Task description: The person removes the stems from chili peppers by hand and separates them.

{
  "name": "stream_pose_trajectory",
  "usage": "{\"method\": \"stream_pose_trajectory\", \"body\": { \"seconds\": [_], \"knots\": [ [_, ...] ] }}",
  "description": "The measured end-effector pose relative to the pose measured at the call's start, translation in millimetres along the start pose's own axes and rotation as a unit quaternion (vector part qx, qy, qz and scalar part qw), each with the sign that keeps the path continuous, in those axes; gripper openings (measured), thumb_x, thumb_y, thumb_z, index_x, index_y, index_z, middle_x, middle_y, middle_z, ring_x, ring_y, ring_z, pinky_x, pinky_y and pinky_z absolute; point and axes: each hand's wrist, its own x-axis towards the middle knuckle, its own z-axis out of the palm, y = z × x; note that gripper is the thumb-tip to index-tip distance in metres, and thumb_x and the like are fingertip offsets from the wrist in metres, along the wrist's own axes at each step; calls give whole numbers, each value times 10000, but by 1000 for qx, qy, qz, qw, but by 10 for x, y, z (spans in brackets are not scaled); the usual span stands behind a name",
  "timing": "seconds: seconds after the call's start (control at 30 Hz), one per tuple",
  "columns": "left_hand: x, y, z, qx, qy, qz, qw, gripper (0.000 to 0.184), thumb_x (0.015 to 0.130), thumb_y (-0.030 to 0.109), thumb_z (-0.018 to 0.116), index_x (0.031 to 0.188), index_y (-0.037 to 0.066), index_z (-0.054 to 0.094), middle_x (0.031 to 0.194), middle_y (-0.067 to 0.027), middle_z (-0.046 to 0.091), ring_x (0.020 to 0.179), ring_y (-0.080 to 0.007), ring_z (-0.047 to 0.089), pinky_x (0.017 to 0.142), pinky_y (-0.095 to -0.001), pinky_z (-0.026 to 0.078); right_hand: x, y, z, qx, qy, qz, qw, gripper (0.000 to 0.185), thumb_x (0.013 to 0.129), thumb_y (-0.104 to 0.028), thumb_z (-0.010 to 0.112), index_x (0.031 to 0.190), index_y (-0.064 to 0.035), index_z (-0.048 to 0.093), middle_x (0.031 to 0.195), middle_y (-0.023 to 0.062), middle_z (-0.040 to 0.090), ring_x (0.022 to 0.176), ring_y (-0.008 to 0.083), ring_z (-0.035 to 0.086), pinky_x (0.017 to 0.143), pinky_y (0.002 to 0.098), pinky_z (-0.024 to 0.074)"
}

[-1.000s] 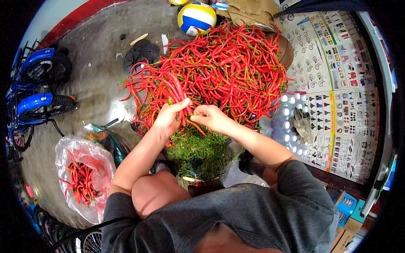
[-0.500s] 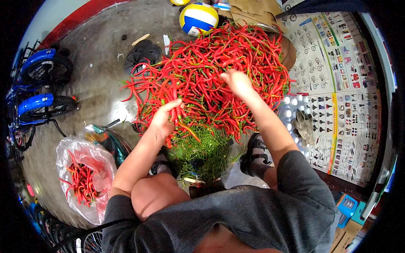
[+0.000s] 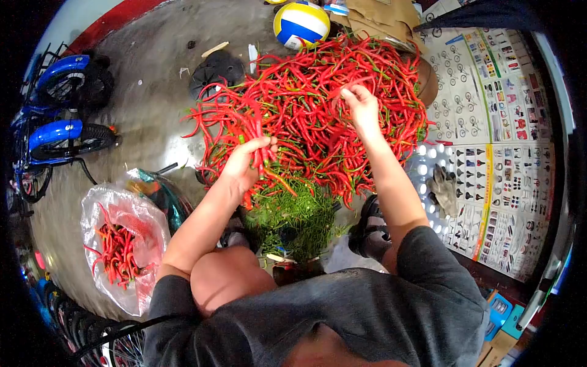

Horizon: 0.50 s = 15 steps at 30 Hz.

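Note:
A big heap of long red chili peppers [image 3: 318,122] spreads over the floor in front of me. My left hand [image 3: 243,164] is closed around several red chili peppers [image 3: 260,156], at the heap's left front edge; their stem ends are partly hidden by the fingers. Over the upper right part of the heap, my right hand [image 3: 362,105] is pinched, with a slightly blurred red chili pepper [image 3: 353,85] at the fingertips. Between my feet lies a pile of green stems [image 3: 293,223], touching the heap's near side.
A clear plastic bag [image 3: 98,208] with red chili peppers inside stands at left. Behind the heap are a volleyball [image 3: 301,25] and cardboard [image 3: 379,18]. At right are capped bottles [image 3: 422,168], a grey glove [image 3: 443,189] and printed poster sheets [image 3: 471,92]. Blue bicycles [image 3: 58,131] stand far left.
My right hand has turned and shifted slightly right and up, and a red chili pepper now shows at its fingertips. My left hand still holds its bunch. The view has shifted a little.

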Motion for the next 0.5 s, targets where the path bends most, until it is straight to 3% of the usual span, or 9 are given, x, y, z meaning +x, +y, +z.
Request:
{"method": "stream_pose_trajectory", "body": {
  "seconds": [0.03,0.07,0.13,0.23,0.3,0.5],
  "knots": [
    [-44,37,79,-1,0,11,1000,197,770,110,626,933,13,572,924,-91,634,862,-191,596,794,-329,462,-58,-264,17,110,-32,110,987,124,818,-121,596,862,-11,633,736,10,578,660,83,512,593,215,387],
    [-84,69,156,15,-14,32,999,203,771,99,623,945,8,571,964,-112,630,884,-201,601,799,-333,464,-101,-430,28,144,-88,99,981,124,835,-130,584,881,-30,639,685,-36,574,607,38,484,553,187,360],
    [-124,108,262,41,-56,70,995,248,768,70,618,998,-10,568,1031,-152,619,925,-227,607,825,-349,468,-202,-584,132,181,-147,112,966,124,849,-146,573,869,-37,630,691,-29,580,599,39,488,547,180,356],
    [-227,163,433,119,-85,108,983,283,737,89,663,995,-4,595,947,-102,642,851,-182,612,791,-318,460,-384,-768,335,180,-214,115,953,130,853,-160,568,809,-52,625,680,-24,586,590,51,502,553,190,380],
    [-269,136,487,102,-74,132,983,279,734,81,672,991,0,599,927,-75,638,841,-161,605,789,-309,459,-491,-950,452,226,-252,118,934,145,862,-153,549,808,-40,621,699,-7,597,596,66,511,562,201,393],
    [-345,205,467,99,-63,162,980,264,727,47,681,970,-23,605,903,-89,645,833,-170,615,792,-309,467,-625,-901,458,-2,-289,45,956,336,901,-295,476,872,12,609,713,46,597,664,130,546,638,277,444]
  ]
}}
